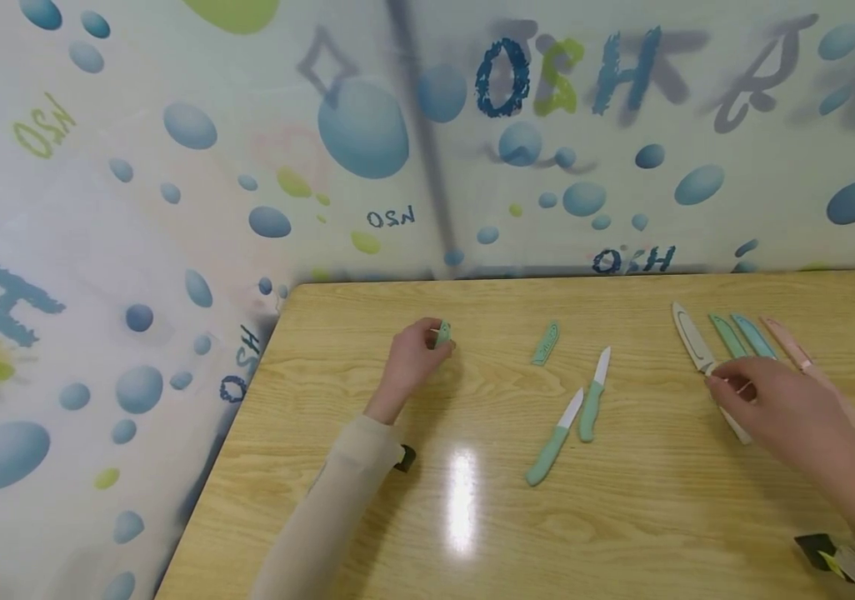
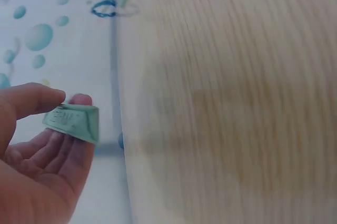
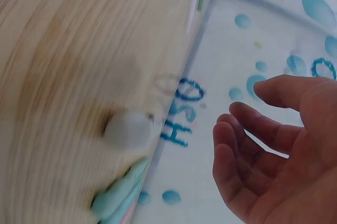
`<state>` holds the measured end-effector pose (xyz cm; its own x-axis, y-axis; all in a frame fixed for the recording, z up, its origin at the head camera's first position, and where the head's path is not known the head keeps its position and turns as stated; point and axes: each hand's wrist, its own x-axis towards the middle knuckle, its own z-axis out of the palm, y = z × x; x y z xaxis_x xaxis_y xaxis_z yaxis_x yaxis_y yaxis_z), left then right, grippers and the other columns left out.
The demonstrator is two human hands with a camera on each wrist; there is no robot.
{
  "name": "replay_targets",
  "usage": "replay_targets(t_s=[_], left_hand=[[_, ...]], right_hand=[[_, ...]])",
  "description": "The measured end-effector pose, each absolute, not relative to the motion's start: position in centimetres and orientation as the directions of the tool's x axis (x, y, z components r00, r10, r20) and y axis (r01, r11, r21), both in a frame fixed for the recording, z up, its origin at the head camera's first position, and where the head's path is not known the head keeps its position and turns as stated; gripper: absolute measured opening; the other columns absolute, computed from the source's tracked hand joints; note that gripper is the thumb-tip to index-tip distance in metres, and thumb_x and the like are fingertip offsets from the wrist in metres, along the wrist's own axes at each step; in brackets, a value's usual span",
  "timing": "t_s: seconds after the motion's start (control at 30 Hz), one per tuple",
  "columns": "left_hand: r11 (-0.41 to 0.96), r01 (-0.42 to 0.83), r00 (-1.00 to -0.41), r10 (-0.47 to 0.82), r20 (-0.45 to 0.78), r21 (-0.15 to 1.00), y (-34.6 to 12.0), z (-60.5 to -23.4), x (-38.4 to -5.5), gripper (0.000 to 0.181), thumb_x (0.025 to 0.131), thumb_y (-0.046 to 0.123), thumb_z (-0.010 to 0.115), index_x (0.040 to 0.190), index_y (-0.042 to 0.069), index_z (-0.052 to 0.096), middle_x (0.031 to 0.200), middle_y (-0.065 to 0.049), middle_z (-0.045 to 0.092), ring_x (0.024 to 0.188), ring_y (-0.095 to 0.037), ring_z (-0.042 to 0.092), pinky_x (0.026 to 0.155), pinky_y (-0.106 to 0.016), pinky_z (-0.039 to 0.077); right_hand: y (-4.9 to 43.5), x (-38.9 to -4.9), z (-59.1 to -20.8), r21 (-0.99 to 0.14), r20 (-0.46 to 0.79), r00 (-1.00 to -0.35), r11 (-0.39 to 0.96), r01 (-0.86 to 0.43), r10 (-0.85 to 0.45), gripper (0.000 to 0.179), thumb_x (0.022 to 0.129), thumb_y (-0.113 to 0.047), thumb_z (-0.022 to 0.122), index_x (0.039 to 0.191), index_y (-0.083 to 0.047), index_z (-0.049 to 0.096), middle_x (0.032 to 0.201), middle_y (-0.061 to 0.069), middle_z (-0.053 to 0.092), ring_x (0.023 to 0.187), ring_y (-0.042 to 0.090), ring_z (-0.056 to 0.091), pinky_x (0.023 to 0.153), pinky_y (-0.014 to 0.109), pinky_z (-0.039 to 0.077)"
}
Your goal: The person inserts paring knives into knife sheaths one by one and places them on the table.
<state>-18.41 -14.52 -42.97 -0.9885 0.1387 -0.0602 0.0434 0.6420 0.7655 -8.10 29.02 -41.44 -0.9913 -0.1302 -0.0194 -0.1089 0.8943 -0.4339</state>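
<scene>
My left hand pinches a small green knife sheath between thumb and fingers, above the table's far left part. A matching green sheath lies to the right of it. Two green-handled paring knives, one nearer and one farther, lie with bare white blades pointing away. On the right, my right hand hovers over a white sheathed knife, partly covering it. In the right wrist view, its thumb and bent fingers stand apart with nothing between them.
Beside the white knife lie a green knife, a blue knife and a pink knife, partly hidden by the right hand. The wooden table meets a patterned wall covering at its far edge.
</scene>
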Motion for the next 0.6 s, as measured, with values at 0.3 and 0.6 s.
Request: replay_targets(t_s=[0.3, 0.6], left_hand=[[0.213, -0.065, -0.986, 0.136, -0.096, 0.975, -13.9, -42.9, -17.4, 0.041, 0.097, 0.008, 0.073, 0.134, -0.007, 0.061, 0.105, -0.014, 0.075, 0.099, -0.038, 0.074, 0.079, -0.031, 0.064], [-0.028, -0.154, -0.985, 0.09, -0.151, 0.988, -13.1, -43.4, -16.4, 0.039, 0.097, 0.006, 0.074, 0.129, -0.011, 0.06, 0.107, -0.016, 0.075, 0.095, -0.025, 0.076, 0.084, -0.033, 0.063]], right_hand=[[25.4, -8.2, -41.4, -0.46, -0.033, -0.977, 0.871, -0.17, -0.208, 0.031, 0.104, -0.025, 0.064, 0.113, 0.004, 0.07, 0.097, 0.01, 0.072, 0.086, 0.029, 0.068, 0.065, 0.046, 0.059], [21.5, -8.8, -42.0, -0.425, 0.026, -0.961, 0.867, -0.261, -0.276, 0.022, 0.099, -0.021, 0.071, 0.105, 0.0, 0.072, 0.09, 0.007, 0.068, 0.079, 0.022, 0.064, 0.062, 0.041, 0.056]])
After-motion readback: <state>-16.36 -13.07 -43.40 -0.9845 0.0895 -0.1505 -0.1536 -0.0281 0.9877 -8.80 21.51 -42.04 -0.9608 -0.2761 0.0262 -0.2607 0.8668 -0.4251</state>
